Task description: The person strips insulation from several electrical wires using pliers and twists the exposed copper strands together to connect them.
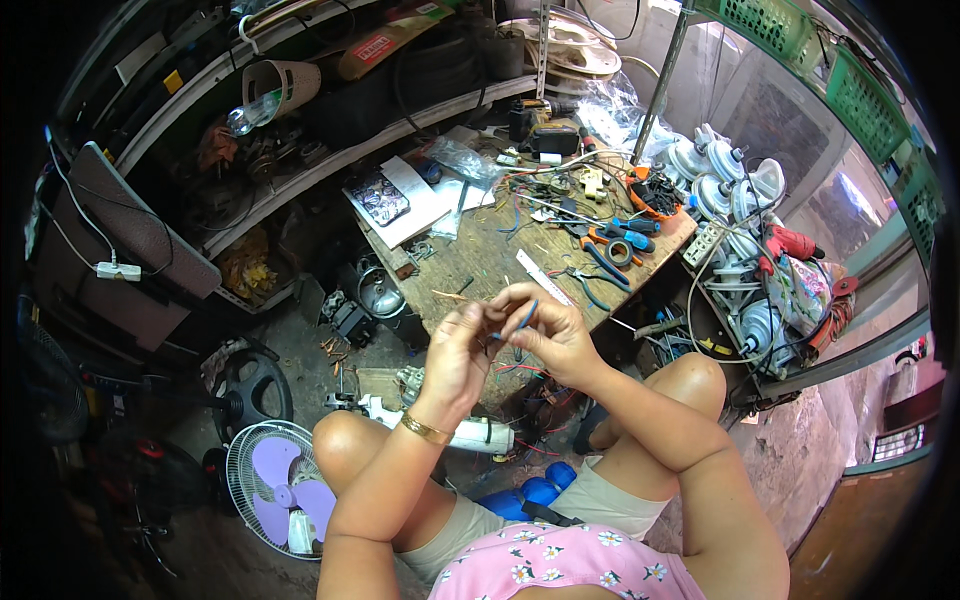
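Note:
Both of my hands are raised at the near edge of a worn wooden workbench (430,280). My left hand (457,350), with a gold bracelet at the wrist, pinches thin wires at their meeting point; the exact ends are hidden by fingers. My right hand (550,335) holds a short blue wire (528,314) between thumb and fingers, touching the left fingers. Just behind them on the bench lie a white ruler-like strip (535,266) and pliers (600,290). Below my hands are red wires (520,367) and a long white device (475,435) on the floor between my knees.
The bench carries cutters, screwdrivers, black tape (618,253), a drill and papers. Shelves (280,170) stand at the left and back, white reel-like parts (730,170) and a red tool (795,242) at the right. A purple-bladed fan (285,495) and black wheel (250,390) are at lower left.

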